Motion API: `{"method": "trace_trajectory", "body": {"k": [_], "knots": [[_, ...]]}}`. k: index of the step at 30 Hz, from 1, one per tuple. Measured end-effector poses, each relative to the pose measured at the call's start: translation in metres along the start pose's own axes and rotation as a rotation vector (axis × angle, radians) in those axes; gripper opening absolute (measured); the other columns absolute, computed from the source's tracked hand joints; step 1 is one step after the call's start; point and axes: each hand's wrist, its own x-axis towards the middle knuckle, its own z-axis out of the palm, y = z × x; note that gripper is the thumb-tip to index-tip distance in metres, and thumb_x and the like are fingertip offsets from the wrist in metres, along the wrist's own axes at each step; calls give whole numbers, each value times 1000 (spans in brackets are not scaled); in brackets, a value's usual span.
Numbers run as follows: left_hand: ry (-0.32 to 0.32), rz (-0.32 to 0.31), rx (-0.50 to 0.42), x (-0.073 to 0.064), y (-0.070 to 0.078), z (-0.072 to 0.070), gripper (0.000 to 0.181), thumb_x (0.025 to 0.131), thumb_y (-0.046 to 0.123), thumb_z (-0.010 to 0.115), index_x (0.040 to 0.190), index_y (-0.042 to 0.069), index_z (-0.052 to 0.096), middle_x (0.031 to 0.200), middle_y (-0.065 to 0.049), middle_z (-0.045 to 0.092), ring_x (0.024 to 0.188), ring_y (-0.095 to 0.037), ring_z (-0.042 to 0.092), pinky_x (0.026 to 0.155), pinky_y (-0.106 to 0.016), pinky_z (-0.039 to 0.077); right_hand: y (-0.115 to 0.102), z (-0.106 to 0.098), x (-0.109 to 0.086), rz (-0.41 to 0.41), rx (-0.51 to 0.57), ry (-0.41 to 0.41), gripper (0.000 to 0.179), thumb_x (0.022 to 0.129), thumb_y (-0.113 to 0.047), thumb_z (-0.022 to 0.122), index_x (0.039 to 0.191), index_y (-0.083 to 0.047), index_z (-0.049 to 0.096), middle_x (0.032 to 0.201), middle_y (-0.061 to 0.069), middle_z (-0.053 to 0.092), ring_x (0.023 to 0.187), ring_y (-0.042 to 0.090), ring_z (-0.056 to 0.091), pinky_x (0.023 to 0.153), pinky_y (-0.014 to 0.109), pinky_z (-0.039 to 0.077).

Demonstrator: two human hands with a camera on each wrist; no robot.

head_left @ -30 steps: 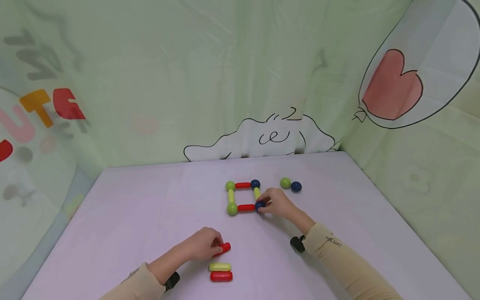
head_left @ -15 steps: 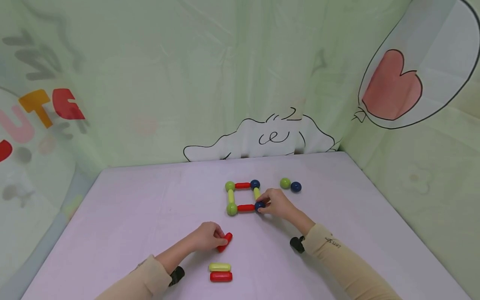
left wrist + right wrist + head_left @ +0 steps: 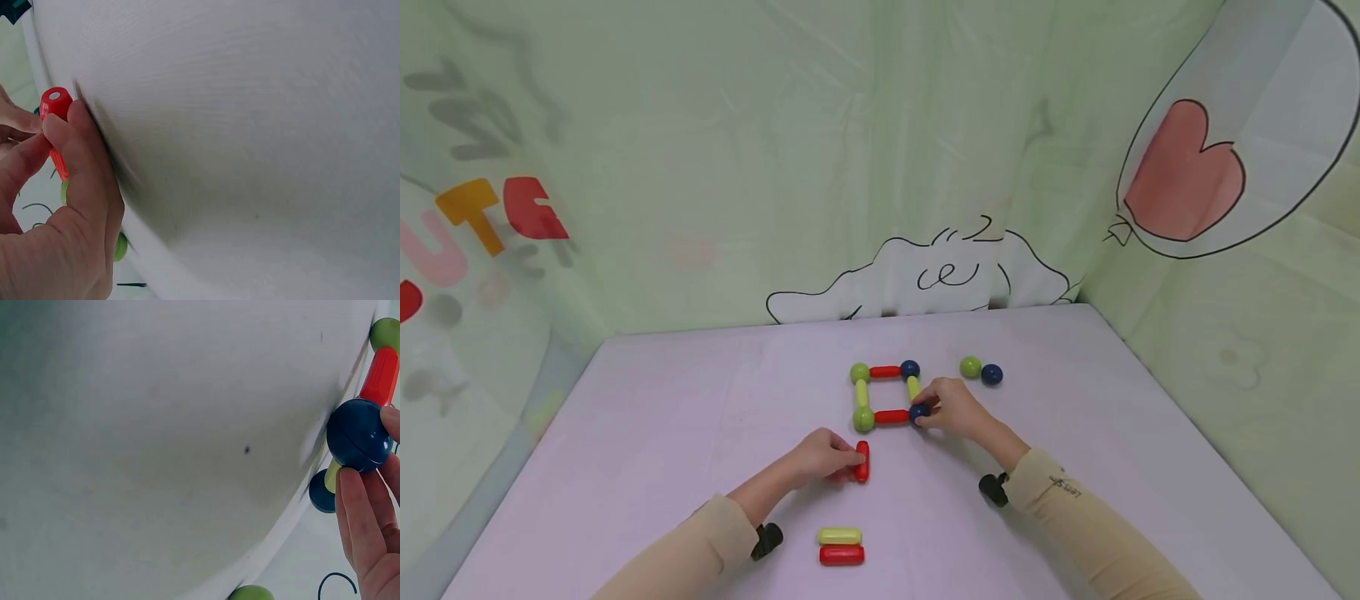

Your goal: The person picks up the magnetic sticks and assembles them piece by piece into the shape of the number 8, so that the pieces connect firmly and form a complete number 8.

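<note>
A square of balls and rods lies at the middle of the table, with green balls (image 3: 864,418) on its left corners and blue balls on its right corners. Red rods (image 3: 891,417) form its near and far sides, yellow-green rods (image 3: 862,393) its left and right sides. My right hand (image 3: 957,410) grips the near right blue ball (image 3: 358,435) between thumb and fingers. In front of the near left green ball, my left hand (image 3: 822,457) pinches a loose red rod (image 3: 862,462), pointing away from me. A pale tip shows on its end in the left wrist view.
Nearer me lie a yellow-green rod (image 3: 840,536) and another red rod (image 3: 842,555), side by side. A loose green ball (image 3: 970,367) and a loose blue ball (image 3: 992,374) sit right of the square. A printed cloth wall (image 3: 700,167) stands behind the table.
My left hand has moved forward and right with the red rod, turning it from nearly sideways to pointing away from me. My right hand has stayed on the blue ball.
</note>
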Motion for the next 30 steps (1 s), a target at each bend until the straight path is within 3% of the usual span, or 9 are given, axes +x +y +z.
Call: {"method": "trace_trajectory", "body": {"k": [5, 14, 30], "knots": [[12, -49, -67, 7, 3, 1, 23, 85, 22, 65, 94, 2, 58, 73, -6, 61, 58, -12, 54, 58, -20, 46, 0, 0, 0, 6, 4, -3, 24, 73, -3, 75, 96, 0, 70, 84, 4, 62, 79, 16, 57, 68, 26, 50], [-1, -70, -173, 14, 5, 0, 24, 87, 22, 63, 97, 1, 57, 73, -6, 62, 55, -11, 53, 55, -17, 45, -1, 0, 0, 14, 8, 0, 25, 73, -3, 75, 97, 0, 70, 86, 5, 62, 80, 17, 57, 69, 26, 50], [-18, -84, -244, 19, 3, -1, 26, 87, 24, 63, 97, 1, 59, 74, -5, 64, 60, -10, 57, 59, -19, 49, 1, 1, 2, 52, 22, -17, 26, 72, -4, 76, 97, -2, 70, 86, 3, 61, 82, 17, 58, 70, 26, 50]]}}
